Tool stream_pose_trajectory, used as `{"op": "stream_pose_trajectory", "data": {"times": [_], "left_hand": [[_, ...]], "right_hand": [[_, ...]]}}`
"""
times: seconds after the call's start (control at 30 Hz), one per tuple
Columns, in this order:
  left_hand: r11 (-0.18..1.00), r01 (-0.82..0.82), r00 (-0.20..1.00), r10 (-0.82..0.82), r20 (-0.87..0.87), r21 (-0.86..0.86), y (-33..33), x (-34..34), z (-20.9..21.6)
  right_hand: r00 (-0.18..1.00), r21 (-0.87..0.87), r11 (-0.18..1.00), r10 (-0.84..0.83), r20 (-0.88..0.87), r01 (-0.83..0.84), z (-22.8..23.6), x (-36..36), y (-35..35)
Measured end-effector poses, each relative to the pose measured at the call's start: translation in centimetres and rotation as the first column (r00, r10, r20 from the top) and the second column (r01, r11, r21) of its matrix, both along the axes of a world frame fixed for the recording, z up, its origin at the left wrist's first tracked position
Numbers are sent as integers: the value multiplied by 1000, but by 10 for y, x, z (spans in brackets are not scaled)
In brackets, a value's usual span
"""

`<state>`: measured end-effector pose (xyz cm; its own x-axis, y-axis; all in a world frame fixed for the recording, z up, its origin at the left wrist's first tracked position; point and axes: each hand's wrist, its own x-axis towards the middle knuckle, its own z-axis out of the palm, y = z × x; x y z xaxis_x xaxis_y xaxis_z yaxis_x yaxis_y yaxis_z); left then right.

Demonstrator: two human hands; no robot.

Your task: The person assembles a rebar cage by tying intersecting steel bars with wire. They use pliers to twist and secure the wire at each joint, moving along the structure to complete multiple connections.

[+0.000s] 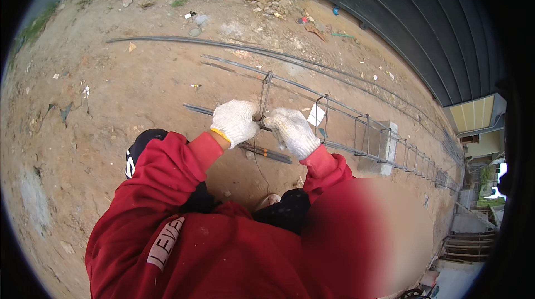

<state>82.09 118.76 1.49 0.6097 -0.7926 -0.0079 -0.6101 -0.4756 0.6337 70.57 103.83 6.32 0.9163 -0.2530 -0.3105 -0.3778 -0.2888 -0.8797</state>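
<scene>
Close Work on the Steel Cage [367, 116]

The cage ran along the concrete block [391, 144], its near end off to the block's left; the block probably propped the bars. Left of the block, your left hand [237, 121] was curled around the lower bar [198, 109] by the end hoop [264, 94], likely steadying that corner. Your right hand [291, 132] was bent against it, its fingertips hidden, so whether it gripped anything couldn't be told. A thin wire [256, 164] dangled beneath, its top concealed.
</scene>
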Motion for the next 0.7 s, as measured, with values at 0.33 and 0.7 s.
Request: {"op": "stream_pose_trajectory", "data": {"times": [0.33,0.7], "left_hand": [[984,21,971,22,239,-176,4,-12,-5],[995,16,962,12,272,-101,2,-14,-6]], "right_hand": [[908,-481,855,342,240,-195,-12,-29,4],[822,-866,271,518,-236,-419,-30,-41,8]]}}
